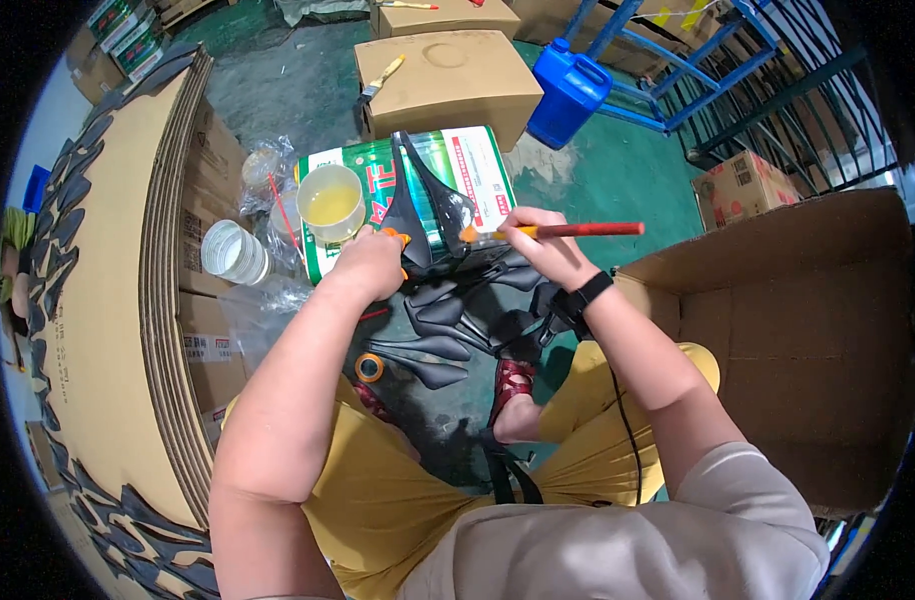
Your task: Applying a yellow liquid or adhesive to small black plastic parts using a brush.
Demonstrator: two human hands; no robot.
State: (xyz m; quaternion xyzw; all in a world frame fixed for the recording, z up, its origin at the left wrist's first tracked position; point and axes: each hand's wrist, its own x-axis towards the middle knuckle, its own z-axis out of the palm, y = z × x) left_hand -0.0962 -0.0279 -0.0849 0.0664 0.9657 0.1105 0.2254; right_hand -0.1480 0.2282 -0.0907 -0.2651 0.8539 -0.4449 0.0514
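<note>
At the left, a stack of cardboard sheets (108, 270) stands with dark flat cutouts (68, 200) along its far-left edge. Right of it are nested white cups (235, 252), lying tilted, with clear plastic wrapping (268, 300) around them. Next comes a pale round tub (331, 203) holding yellow liquid, set on a green and white box (376, 158).

The left hand (371, 264) is just near and right of the tub, fingers curled in; orange bits show beside its fingers, but I cannot tell what it grips. Below it on the floor lies 1 orange tape roll (370, 368). The black forked piece (440, 195), with 2 long lobes, lies on the box, right of the left hand. Nearer, loose black pieces (440, 312) lie in a heap on the floor. Farther off is a closed carton (448, 75) with 1 paintbrush (385, 76) on top.

The right hand (546, 247) is closed around a red-handled brush (593, 229), its bristles at the black forked piece's right lobe. Far right stands a blue jug (571, 95); near right, an open cardboard box (793, 340).
</note>
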